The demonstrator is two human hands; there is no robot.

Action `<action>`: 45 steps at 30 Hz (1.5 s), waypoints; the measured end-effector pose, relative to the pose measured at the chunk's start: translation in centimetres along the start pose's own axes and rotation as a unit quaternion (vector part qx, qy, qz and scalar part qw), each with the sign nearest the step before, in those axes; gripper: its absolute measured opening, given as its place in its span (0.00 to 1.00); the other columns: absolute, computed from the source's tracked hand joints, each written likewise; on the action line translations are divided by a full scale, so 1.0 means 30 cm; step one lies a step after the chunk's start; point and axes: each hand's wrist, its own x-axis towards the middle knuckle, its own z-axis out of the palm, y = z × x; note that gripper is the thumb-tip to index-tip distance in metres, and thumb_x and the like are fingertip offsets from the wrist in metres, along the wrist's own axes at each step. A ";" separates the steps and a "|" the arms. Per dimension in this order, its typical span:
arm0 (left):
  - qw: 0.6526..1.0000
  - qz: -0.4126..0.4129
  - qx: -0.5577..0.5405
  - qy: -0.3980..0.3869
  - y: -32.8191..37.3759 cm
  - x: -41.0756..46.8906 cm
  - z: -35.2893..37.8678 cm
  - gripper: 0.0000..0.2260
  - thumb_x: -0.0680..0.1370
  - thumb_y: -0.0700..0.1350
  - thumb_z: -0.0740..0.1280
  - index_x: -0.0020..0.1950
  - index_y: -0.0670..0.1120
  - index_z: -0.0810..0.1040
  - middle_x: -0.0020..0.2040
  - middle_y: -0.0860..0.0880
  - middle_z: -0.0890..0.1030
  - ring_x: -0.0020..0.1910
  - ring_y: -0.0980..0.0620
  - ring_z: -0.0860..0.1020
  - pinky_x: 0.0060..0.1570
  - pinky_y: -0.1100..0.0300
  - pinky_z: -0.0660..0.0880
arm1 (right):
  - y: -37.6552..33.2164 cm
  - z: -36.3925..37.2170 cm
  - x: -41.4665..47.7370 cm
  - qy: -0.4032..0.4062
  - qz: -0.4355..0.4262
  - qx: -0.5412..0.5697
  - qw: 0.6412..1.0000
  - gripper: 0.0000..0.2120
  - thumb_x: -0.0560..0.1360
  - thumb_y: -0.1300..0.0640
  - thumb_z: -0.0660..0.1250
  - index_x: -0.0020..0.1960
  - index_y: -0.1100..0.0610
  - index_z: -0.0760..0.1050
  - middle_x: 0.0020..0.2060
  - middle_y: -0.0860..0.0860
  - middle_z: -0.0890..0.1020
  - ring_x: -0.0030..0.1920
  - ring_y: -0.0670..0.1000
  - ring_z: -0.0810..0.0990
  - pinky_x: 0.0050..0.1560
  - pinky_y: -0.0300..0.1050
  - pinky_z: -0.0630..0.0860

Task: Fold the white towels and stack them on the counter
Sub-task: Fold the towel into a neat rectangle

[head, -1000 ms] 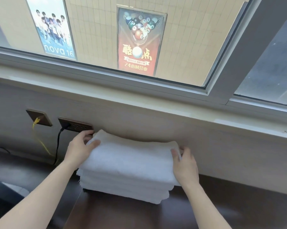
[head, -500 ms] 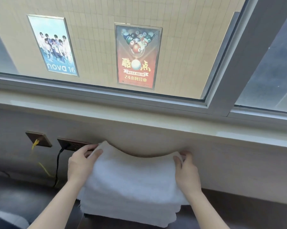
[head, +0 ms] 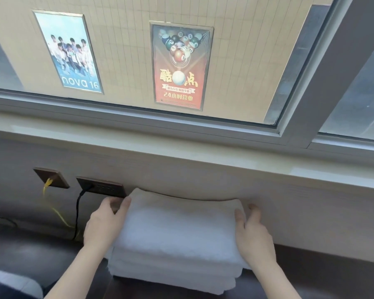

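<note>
A stack of folded white towels (head: 177,238) sits on the dark brown counter (head: 315,279), pushed up against the pale wall under the window sill. My left hand (head: 104,225) holds the left end of the top towel, thumb on top and fingers curled behind the edge. At the right end, my right hand (head: 255,236) grips the same towel, thumb on top and fingers down its side. The far edge of the top towel dips in the middle, with both corners raised. Lower towels show as layers at the front of the stack.
Two brown wall sockets (head: 102,187) sit left of the stack, with a yellow cable (head: 52,203) and a black cable (head: 77,212) hanging down. The window sill (head: 224,156) juts out above. A grey-blue object (head: 11,283) lies at the bottom left.
Both hands raised the ends of the top towel a little, so its far edge now sags in the middle. The view has tilted upward; the stack stays against the wall.
</note>
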 end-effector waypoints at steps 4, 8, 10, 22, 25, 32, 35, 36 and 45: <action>0.998 0.052 0.022 0.013 -0.010 -0.003 -0.026 0.18 0.75 0.61 0.69 0.61 0.55 0.77 0.44 0.55 0.81 0.46 0.50 0.79 0.47 0.49 0.77 | 0.004 0.014 -0.019 -0.012 -0.021 0.001 1.000 0.22 0.83 0.42 0.51 0.73 0.50 0.56 0.57 0.59 0.80 0.55 0.64 0.80 0.49 0.52 0.72; 0.999 0.029 0.031 -0.001 -0.021 -0.009 -0.021 0.18 0.76 0.60 0.69 0.61 0.53 0.77 0.44 0.55 0.80 0.46 0.50 0.78 0.45 0.51 0.75 | 0.034 0.041 -0.017 -0.036 -0.007 -0.011 0.999 0.24 0.82 0.41 0.53 0.73 0.53 0.58 0.55 0.60 0.80 0.54 0.63 0.79 0.48 0.52 0.72; 0.998 0.027 0.055 0.021 -0.030 -0.018 -0.004 0.18 0.78 0.63 0.64 0.62 0.53 0.77 0.47 0.54 0.81 0.49 0.46 0.78 0.48 0.49 0.75 | 0.038 0.039 -0.015 -0.041 0.003 -0.003 0.999 0.24 0.82 0.41 0.52 0.71 0.53 0.59 0.55 0.59 0.80 0.54 0.63 0.79 0.51 0.54 0.74; 0.997 0.032 0.063 0.043 -0.017 -0.019 0.016 0.16 0.80 0.61 0.60 0.59 0.53 0.77 0.51 0.48 0.82 0.48 0.43 0.77 0.48 0.47 0.75 | 0.029 0.064 -0.042 -0.073 0.000 -0.019 0.997 0.32 0.82 0.40 0.50 0.80 0.55 0.50 0.71 0.57 0.67 0.67 0.60 0.72 0.57 0.52 0.71; 0.975 0.107 0.166 0.100 -0.005 -0.036 0.036 0.25 0.80 0.64 0.52 0.58 0.50 0.80 0.57 0.45 0.82 0.55 0.39 0.77 0.51 0.44 0.74 | 0.024 0.052 -0.045 0.058 -0.069 -0.152 0.984 0.31 0.81 0.39 0.49 0.77 0.57 0.58 0.64 0.56 0.73 0.61 0.60 0.75 0.57 0.54 0.71; 0.903 0.351 0.229 -0.093 0.123 -0.117 0.225 0.40 0.75 0.72 0.32 0.77 0.57 0.65 0.79 0.50 0.63 0.79 0.52 0.57 0.74 0.55 0.49 | -0.070 0.133 -0.051 -0.007 -0.303 -0.225 0.926 0.30 0.82 0.38 0.42 0.77 0.51 0.63 0.75 0.52 0.67 0.75 0.58 0.64 0.74 0.54 0.49; 0.888 0.323 0.297 -0.138 0.122 -0.096 0.241 0.47 0.67 0.74 0.24 0.81 0.60 0.53 0.82 0.52 0.51 0.81 0.53 0.47 0.77 0.53 0.40 | -0.044 0.148 -0.031 -0.092 -0.248 -0.237 0.935 0.39 0.73 0.32 0.29 0.81 0.45 0.46 0.81 0.48 0.45 0.80 0.52 0.42 0.76 0.52 0.35; 0.889 0.311 0.306 -0.140 0.112 -0.082 0.231 0.46 0.67 0.74 0.25 0.81 0.60 0.52 0.82 0.53 0.49 0.81 0.52 0.46 0.77 0.53 0.40 | -0.027 0.141 -0.022 -0.091 -0.233 -0.242 0.938 0.40 0.72 0.32 0.28 0.81 0.44 0.45 0.81 0.48 0.44 0.80 0.51 0.40 0.77 0.52 0.35; 0.873 0.350 0.301 -0.156 0.138 -0.163 0.239 0.46 0.66 0.74 0.22 0.80 0.62 0.50 0.82 0.54 0.48 0.80 0.53 0.43 0.77 0.53 0.36 | -0.050 0.121 -0.045 -0.052 -0.260 -0.242 0.933 0.37 0.77 0.31 0.36 0.81 0.47 0.50 0.81 0.48 0.48 0.80 0.52 0.42 0.75 0.57 0.32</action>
